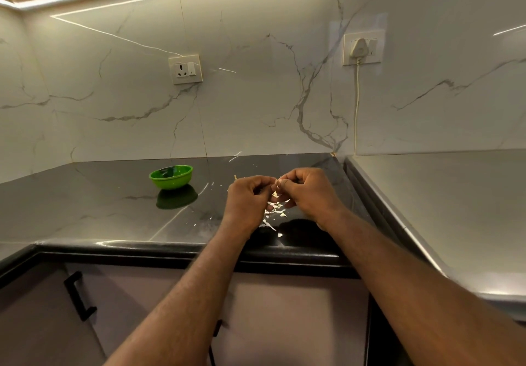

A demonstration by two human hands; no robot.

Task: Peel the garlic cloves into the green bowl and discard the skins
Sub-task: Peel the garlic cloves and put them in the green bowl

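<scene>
Setting: a person stands at a dark glossy counter [99,209] in a corner with marbled white wall panels, seen from a head camera looking down along both forearms.

Left hand [247,197]: held above the counter, fingers curled in tight, fingertips meeting those of the other hand.

Right hand [308,192]: fingers curled the same way, thumb and fingertips pressed against the left hand's.

Grip: both hands pinch one small pale thing between them, most likely a garlic clove [275,193]; it is almost wholly hidden by the fingers, so I cannot tell how much skin is on it.

Skins [273,212]: pale papery flakes lie scattered on the counter directly under the hands, with stray bits further back.

Green bowl [170,184]: stands on the counter well to the left of the hands; glare inside hides whether it holds peeled cloves.

Step in hand: by judgement, stripping skin from a clove.

Next move: once the clove is bare, it needs carrying left and dropping into the bowl; the loose flakes need gathering for discarding.

Behind: a wall socket [185,70] with switch, and a white plug [359,48] with its cord hanging down.

Writing: no brand, label or text can be read anywhere.
</scene>
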